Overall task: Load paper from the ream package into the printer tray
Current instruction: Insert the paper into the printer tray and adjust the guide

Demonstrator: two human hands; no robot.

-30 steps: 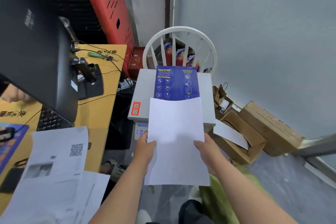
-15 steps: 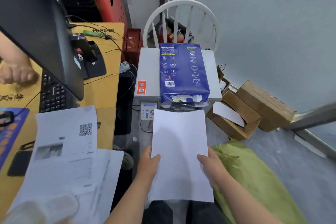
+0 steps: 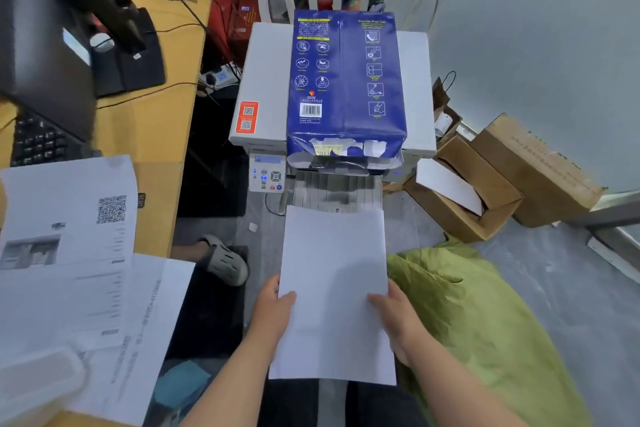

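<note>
White paper point(image 3: 334, 291) held flat in both hands: left hand point(image 3: 273, 314) clamped on the left edge, thumb on top; right hand point(image 3: 398, 322) clamped on the right edge, thumb likewise on top. Both grips narrow, closed on the sheets near their lower half. Far edge of the paper just short of the grey tray point(image 3: 336, 189), which juts from the printer's point(image 3: 263, 80) front, ribbed and bare. Blue ream point(image 3: 346, 80) lying on the printer's top, torn end facing the person and overhanging the tray's inner end. Control panel point(image 3: 266, 172) at the printer's front left corner, just left of the tray. Table point(image 3: 152, 114) off to the left, printed sheets point(image 3: 65, 246) spread over its near corner, well apart from the left hand. Sandal point(image 3: 225, 260) on the floor between table and paper. Green bag point(image 3: 485, 322) close by the right forearm, open cardboard box point(image 3: 460, 204) right of the tray. Clear lane straight ahead from paper to tray; tight at the right side. Compared with half a second ago: paper lower and nearer the tray's lip, tray now exposed under the ream, hands gripping at the same edges.
</note>
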